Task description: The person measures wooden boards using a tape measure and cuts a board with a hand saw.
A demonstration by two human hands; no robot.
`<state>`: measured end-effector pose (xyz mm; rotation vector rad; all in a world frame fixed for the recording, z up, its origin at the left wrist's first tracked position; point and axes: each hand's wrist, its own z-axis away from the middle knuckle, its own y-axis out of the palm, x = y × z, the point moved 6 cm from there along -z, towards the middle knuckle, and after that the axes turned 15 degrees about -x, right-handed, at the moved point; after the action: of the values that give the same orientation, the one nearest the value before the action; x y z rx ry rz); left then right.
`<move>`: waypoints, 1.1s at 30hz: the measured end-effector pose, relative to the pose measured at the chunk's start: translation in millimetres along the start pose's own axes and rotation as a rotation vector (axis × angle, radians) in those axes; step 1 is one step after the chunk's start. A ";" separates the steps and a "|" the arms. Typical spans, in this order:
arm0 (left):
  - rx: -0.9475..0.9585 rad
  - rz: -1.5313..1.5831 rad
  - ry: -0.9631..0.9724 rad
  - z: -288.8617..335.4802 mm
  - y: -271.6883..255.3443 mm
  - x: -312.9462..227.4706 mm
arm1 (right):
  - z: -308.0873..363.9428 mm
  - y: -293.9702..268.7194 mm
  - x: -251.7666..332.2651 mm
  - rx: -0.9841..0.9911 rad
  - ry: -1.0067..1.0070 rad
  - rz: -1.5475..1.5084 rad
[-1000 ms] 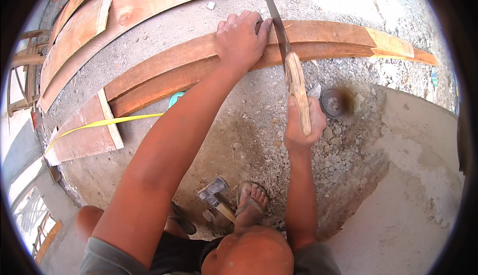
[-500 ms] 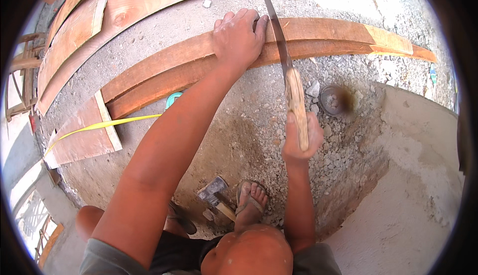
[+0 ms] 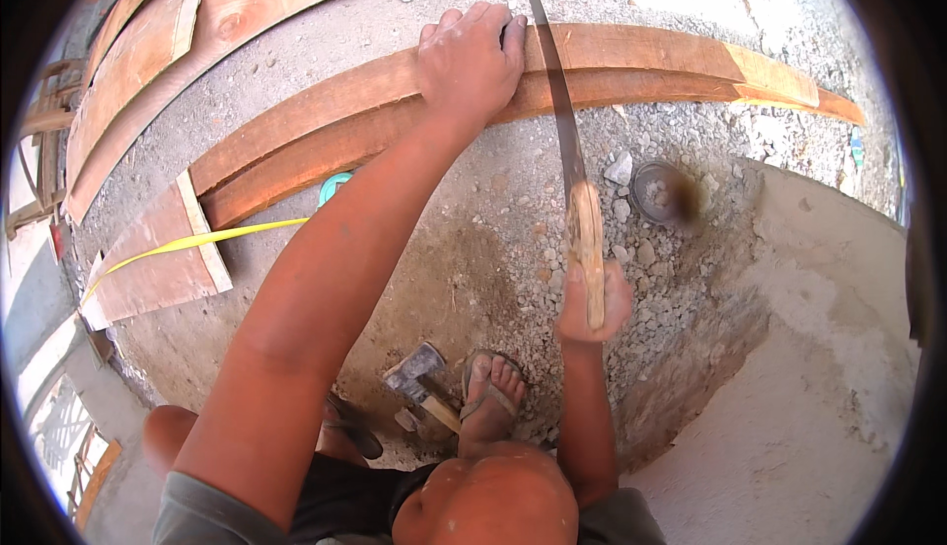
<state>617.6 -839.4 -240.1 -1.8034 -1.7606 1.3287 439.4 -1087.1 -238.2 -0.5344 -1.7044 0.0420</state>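
Grey-brown gravelly ground point(image 3: 434, 279) spreads across the middle of the view I have from my distant seat. Next in size comes a smooth concrete slab point(image 3: 789, 387), filling the lower right. Across the upper left I see a pale plywood sheet point(image 3: 296, 2) with narrower boards lying over its left end. Below it, two reddish-brown timbers point(image 3: 641, 50) lie side by side from left of centre to the upper right, their curve owing something to my fisheye lens.

A handsaw point(image 3: 562, 111) crosses them at upper centre, its dark blade running out at the top edge; whether its teeth are in the wood I cannot tell. A plywood offcut point(image 3: 158, 259) lies at the left, under the yellow blade of a teal-cased tape measure point(image 3: 333, 187).

My left hand point(image 3: 469, 62) presses on the timbers, fingers close together and bent toward the far edge, thumb just beside the saw; their grip I cannot judge. My right hand point(image 3: 602, 303), right of centre, is wrapped around the wooden handle. A hammer point(image 3: 414, 367) lies at lower centre, beside a sandalled foot point(image 3: 496, 392). Smallest, a whitish stone point(image 3: 619, 167) sits right of the blade.
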 end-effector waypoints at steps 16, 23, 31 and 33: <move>0.007 0.046 -0.006 0.8 1.2 3.2 | 5.8 -16.4 19.2 -0.003 -0.081 0.107; 0.037 0.069 0.018 3.0 3.6 6.0 | -74.0 79.1 24.3 0.010 0.085 -0.224; -0.040 0.070 0.020 -3.8 -2.0 1.2 | 20.2 -52.6 37.4 0.065 -0.091 0.208; -0.013 0.037 0.016 0.3 0.2 1.6 | -2.2 -17.4 34.0 0.057 -0.043 0.133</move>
<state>617.2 -838.1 -241.1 -1.8569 -1.7395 1.3155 432.3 -1090.5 -200.8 -0.6077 -1.7026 0.1986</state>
